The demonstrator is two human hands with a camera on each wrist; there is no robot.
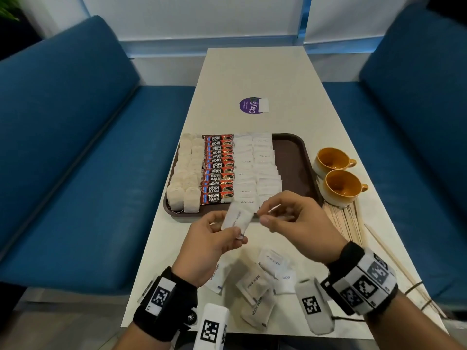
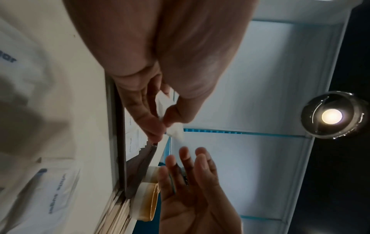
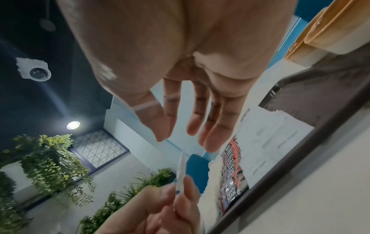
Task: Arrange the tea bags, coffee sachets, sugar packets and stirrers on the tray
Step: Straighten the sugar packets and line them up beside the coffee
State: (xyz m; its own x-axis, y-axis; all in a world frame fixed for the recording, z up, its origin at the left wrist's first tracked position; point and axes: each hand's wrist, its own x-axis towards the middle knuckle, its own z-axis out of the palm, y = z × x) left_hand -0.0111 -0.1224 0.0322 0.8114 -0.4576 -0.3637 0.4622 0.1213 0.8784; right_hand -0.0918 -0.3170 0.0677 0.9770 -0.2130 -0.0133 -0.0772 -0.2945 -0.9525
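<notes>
The brown plastic tray point(image 1: 290, 157) is carrying neat rows of soft tea bags point(image 1: 183, 184), glossy coffee sachets point(image 1: 217, 170) and flat sugar packets point(image 1: 255, 168). Over its near edge, the left hand point(image 1: 209, 245) is pinching a sugar packet point(image 1: 236, 219) by its lower end; light, limp paper, probably best taken by an edge. The right hand point(image 1: 290, 217) is reaching toward it, fingers loose, holding nothing.

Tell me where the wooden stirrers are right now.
In the head view, the thin wooden stirrers lie on the white table right of the brown tray, below the two orange cups.
</notes>
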